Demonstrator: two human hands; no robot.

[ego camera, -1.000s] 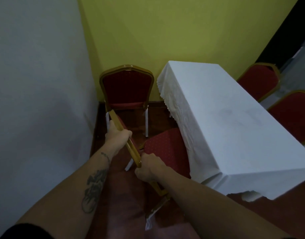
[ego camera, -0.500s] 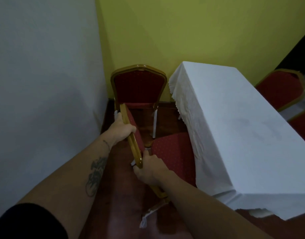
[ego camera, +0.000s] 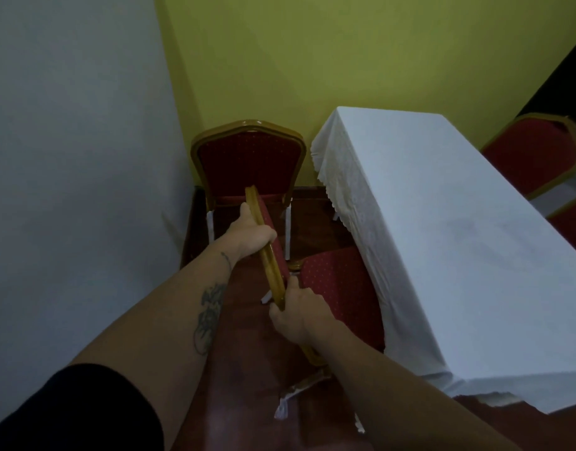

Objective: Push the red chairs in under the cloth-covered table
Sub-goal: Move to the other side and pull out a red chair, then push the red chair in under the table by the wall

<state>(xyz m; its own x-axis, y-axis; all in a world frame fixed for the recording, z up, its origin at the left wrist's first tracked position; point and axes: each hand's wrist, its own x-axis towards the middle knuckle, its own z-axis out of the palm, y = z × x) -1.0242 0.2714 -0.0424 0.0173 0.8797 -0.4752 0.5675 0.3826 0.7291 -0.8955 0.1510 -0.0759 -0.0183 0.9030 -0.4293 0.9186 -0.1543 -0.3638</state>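
Note:
A red chair with a gold frame stands beside the table, its padded seat partly under the hanging white cloth. I see its backrest edge-on. My left hand grips the far side of the backrest frame. My right hand grips the near side. The cloth-covered table fills the right half of the view. A second red chair stands in the corner against the yellow wall, facing me, apart from the table's far end.
A white wall runs close on the left, the yellow wall at the back. Two more red chairs stand on the table's far right side. The floor is dark red-brown wood.
The held chair has shifted toward the table, its seat going further under the cloth. My view has tilted up and turned left; both hands keep their grip on the backrest.

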